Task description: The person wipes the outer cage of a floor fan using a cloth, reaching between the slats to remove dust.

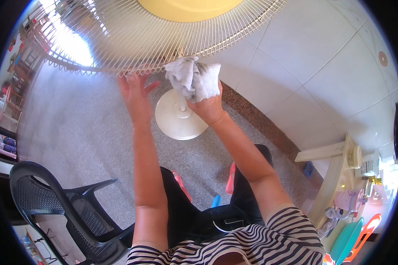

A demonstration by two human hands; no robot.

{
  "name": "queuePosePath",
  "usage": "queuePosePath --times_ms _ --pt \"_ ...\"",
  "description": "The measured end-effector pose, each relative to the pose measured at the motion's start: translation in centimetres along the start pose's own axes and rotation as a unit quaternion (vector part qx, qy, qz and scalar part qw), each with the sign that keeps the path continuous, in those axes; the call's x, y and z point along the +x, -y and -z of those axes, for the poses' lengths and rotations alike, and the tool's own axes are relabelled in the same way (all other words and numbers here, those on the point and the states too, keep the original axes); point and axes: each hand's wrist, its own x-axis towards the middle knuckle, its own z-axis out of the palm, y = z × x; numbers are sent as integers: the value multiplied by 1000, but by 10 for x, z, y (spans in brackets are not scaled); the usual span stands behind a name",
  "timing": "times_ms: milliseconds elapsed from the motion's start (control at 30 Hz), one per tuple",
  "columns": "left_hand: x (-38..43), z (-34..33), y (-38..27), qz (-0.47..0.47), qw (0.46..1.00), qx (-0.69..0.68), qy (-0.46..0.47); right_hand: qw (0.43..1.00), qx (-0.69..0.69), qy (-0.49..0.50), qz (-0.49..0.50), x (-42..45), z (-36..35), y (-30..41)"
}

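A pedestal fan stands before me, its round wire guard [126, 61] filling the top of the view around a yellow centre disc [190, 8]. My left hand [134, 89] is at the lower rim of the guard, thumb on the near side and some fingers partly hidden behind the wires. In my right hand [207, 107] is a crumpled white cloth [194, 78] with grey smudges, pressed against the rim to the right of my left hand. The cloth covers most of the right fingers. Below both hands is the fan's round cream base [180, 127] on the floor.
A black plastic armchair [89, 215] stands at lower left. On the right, a pale wooden table [331, 185] holds a lidded jar [355, 157] and other items, near a teal chair back [346, 241]. A white tiled wall [292, 66] with a brown stone skirting [262, 122] runs along the right.
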Motion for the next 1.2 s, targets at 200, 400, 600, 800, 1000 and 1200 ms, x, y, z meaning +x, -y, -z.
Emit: queuePosePath --times_ms 200,400,600,800,1000,1200 --pt "0 2 2 -4 1000 -18 13 995 41 -12 -86 23 22 24" --pt "-3 -2 4 -18 999 -24 18 989 92 -33 -111 27 24 14" --pt "-4 -5 -2 -10 1000 -12 -2 985 75 -21 -156 12 19 3" --pt "-5 -5 4 -13 1000 -14 5 959 158 -94 -216 36 24 13" --pt "-7 -6 0 -17 1000 -1 6 969 103 -85 -209 58 29 20" --pt "-6 0 3 -16 1000 -16 11 957 131 -154 -206 57 17 18"
